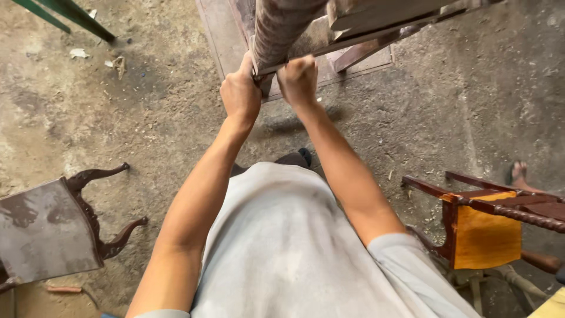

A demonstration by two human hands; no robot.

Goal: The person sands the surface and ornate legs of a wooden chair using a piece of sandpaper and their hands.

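At the lower left of the frame a dark carved chair [56, 227] is lying on the dusty floor [147, 106]. At top centre, the left hand [240, 91] and the right hand [298, 79] are both clenching the near edge of a worn wooden frame [306, 29], side by side, almost touching. The frame's long axis is running from the hands up and rightward, out of the top edge, so its far end is cut off. At the right, an orange-panelled chair [485, 227] is standing, partly cropped.
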